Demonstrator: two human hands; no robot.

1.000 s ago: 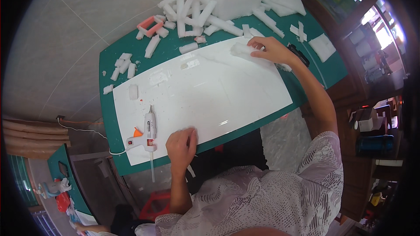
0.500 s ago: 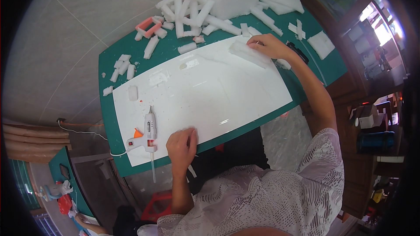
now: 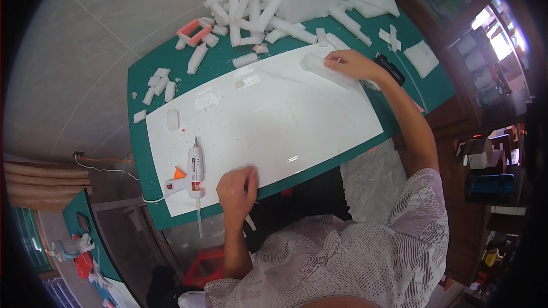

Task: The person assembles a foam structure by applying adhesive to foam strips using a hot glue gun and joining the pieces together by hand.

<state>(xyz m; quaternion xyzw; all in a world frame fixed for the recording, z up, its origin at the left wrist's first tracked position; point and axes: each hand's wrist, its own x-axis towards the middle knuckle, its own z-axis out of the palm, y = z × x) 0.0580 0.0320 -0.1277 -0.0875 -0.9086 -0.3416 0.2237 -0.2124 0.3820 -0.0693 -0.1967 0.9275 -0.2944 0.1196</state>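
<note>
We see our left hand [image 3: 237, 189] resting at the near edge of the large white rectangular board [image 3: 268, 122], its fingers curled loosely and pressing down on the board, gripping nothing. Just beside it, toward the board's near left corner, lies the white hot glue gun [image 3: 190, 175] with an orange trigger, its cord running off the left edge of the green cutting mat [image 3: 142, 154] that carries the board. Our right hand [image 3: 351, 64] reaches to the board's far right corner, fingers bent over a long white foam strip [image 3: 325, 71] that lies there; it touches the strip, but whether it grips it we cannot tell. A pile of white foam pieces [image 3: 251, 14] sits along the mat's far edge, with smaller white foam bits [image 3: 157, 82] near its far left corner.
</note>
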